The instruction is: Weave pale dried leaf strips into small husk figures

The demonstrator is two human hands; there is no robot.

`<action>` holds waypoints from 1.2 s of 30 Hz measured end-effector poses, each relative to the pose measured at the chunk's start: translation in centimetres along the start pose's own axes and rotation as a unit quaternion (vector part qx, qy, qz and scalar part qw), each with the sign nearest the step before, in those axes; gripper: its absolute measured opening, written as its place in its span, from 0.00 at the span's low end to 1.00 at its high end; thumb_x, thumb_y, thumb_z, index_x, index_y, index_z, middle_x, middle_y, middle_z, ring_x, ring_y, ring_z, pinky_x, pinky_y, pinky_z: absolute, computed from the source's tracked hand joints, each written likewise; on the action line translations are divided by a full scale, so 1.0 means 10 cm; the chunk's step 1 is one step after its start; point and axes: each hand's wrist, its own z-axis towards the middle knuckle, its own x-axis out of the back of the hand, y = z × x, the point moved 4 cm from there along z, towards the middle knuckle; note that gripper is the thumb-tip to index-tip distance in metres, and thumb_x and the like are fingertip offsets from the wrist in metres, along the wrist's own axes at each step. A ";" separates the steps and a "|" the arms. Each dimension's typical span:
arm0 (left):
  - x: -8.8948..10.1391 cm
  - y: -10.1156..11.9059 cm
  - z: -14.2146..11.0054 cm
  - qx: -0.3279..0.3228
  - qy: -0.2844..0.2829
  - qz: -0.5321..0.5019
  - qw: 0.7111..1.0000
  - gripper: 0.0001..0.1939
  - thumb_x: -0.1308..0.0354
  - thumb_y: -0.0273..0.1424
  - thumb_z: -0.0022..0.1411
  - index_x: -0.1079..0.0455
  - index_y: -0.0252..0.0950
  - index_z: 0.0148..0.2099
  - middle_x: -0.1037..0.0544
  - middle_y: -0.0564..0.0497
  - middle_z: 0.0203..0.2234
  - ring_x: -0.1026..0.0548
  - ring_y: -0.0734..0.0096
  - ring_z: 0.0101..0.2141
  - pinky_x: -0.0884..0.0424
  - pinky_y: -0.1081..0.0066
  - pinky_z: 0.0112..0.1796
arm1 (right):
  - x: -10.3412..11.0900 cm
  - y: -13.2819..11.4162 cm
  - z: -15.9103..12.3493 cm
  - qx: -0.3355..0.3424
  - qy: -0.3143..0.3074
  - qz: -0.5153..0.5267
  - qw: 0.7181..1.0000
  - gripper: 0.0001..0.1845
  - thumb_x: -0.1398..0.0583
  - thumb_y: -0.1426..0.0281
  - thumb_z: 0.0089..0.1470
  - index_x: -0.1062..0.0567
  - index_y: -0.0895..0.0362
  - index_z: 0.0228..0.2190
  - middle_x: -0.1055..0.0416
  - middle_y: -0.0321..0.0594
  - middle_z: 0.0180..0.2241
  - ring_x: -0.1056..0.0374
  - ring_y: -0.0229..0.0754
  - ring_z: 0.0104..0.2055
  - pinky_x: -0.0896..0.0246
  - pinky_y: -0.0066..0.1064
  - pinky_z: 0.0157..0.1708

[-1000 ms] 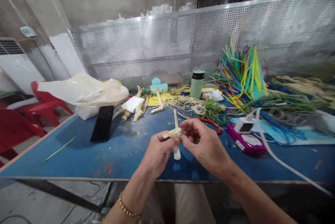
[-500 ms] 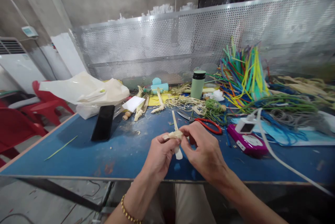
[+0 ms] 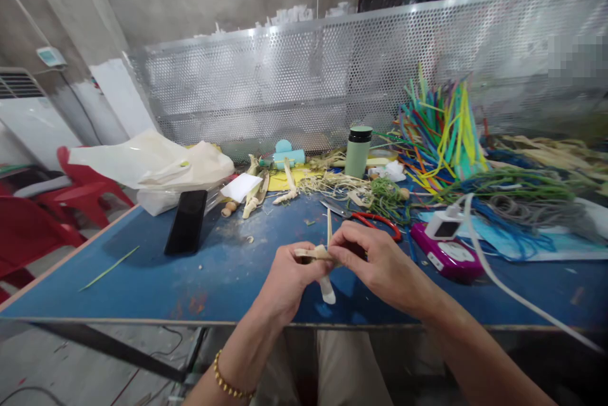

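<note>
A small piece of pale, folded plant strips (image 3: pixel 327 290) is held between both hands above the table's front edge. One thin end points up and away, and a broader flat end hangs below. My left hand (image 3: pixel 291 279) pinches the piece from the left, thumb and fingers closed on it. From the right, my right hand (image 3: pixel 368 257) has its thumb and fingertips pressed together at the folded middle. The fingers hide part of the fold. Just beyond my right hand lie red-handled scissors (image 3: pixel 380 223), blades pointing left.
A black phone (image 3: pixel 187 222) leans near the left. Behind stand a green flask (image 3: pixel 358 154) and colourful strips (image 3: pixel 451 133). On the right, a purple power strip (image 3: pixel 449 255) holds a charger with a white cable (image 3: pixel 494 282). Pale plant scraps (image 3: pixel 327 185) and a plastic bag (image 3: pixel 190 168) line the back.
The pale piece has turned slightly, its thin end shifting right and its lower end hanging further down. My right hand has moved a little right, and the left hand's grip has shifted.
</note>
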 end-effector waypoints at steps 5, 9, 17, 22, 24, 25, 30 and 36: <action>0.01 0.01 -0.01 0.008 -0.010 0.015 1.000 0.13 0.28 0.31 0.40 0.30 0.31 0.23 0.33 0.56 0.18 0.40 0.79 0.23 0.45 0.75 0.27 | 0.02 -0.03 -0.01 0.028 0.006 -0.039 0.999 0.10 0.44 0.72 0.59 0.30 0.57 0.26 0.33 0.36 0.28 0.38 0.36 0.30 0.45 0.28 0.30; 0.04 0.02 -0.01 0.031 -0.033 0.051 0.998 0.13 0.28 0.33 0.40 0.27 0.31 0.24 0.31 0.54 0.18 0.38 0.78 0.23 0.44 0.74 0.28 | 0.03 -0.02 -0.03 0.052 -0.006 -0.052 0.997 0.10 0.45 0.74 0.60 0.31 0.57 0.26 0.34 0.37 0.28 0.38 0.37 0.30 0.46 0.28 0.31; 0.01 0.10 -0.04 -0.014 -0.036 0.200 0.979 0.13 0.34 0.36 0.48 0.29 0.31 0.22 0.35 0.55 0.17 0.43 0.78 0.23 0.48 0.74 0.26 | -0.04 -0.03 -0.10 0.065 -0.007 -0.158 0.985 0.08 0.46 0.76 0.60 0.30 0.57 0.29 0.35 0.39 0.30 0.38 0.39 0.32 0.46 0.29 0.32; 0.03 0.09 -0.04 -0.018 -0.006 0.222 0.975 0.13 0.34 0.34 0.47 0.31 0.32 0.21 0.39 0.56 0.16 0.46 0.79 0.22 0.51 0.74 0.24 | -0.12 -0.09 -0.11 0.106 0.029 -0.245 0.963 0.10 0.47 0.77 0.60 0.30 0.57 0.29 0.34 0.41 0.30 0.37 0.40 0.31 0.46 0.30 0.31; 0.05 0.08 -0.03 -0.014 0.005 0.204 0.979 0.13 0.33 0.35 0.46 0.31 0.32 0.22 0.38 0.56 0.16 0.46 0.79 0.22 0.51 0.75 0.24 | -0.12 -0.10 -0.11 0.116 0.046 -0.247 0.961 0.10 0.48 0.77 0.61 0.29 0.58 0.29 0.34 0.41 0.29 0.37 0.41 0.31 0.46 0.30 0.31; 0.06 0.08 -0.03 -0.011 0.008 0.193 0.981 0.13 0.33 0.35 0.46 0.30 0.32 0.22 0.37 0.56 0.16 0.45 0.79 0.22 0.50 0.75 0.24 | -0.12 -0.09 -0.11 0.118 0.048 -0.234 0.964 0.10 0.48 0.76 0.61 0.29 0.57 0.30 0.34 0.41 0.30 0.37 0.40 0.31 0.46 0.30 0.31; 0.03 0.09 -0.03 -0.002 -0.015 0.161 0.987 0.12 0.32 0.35 0.45 0.29 0.31 0.23 0.35 0.55 0.17 0.44 0.78 0.23 0.49 0.75 0.25 | -0.07 -0.04 -0.07 0.084 0.000 -0.101 0.991 0.06 0.44 0.76 0.59 0.30 0.57 0.30 0.34 0.37 0.31 0.36 0.37 0.32 0.44 0.28 0.32; 0.00 0.06 -0.05 0.024 -0.051 0.118 0.991 0.10 0.32 0.31 0.45 0.28 0.30 0.25 0.33 0.54 0.20 0.41 0.77 0.25 0.47 0.74 0.28 | -0.04 -0.02 -0.03 0.039 -0.022 -0.079 0.996 0.06 0.41 0.77 0.54 0.29 0.57 0.27 0.34 0.35 0.28 0.38 0.36 0.29 0.47 0.27 0.29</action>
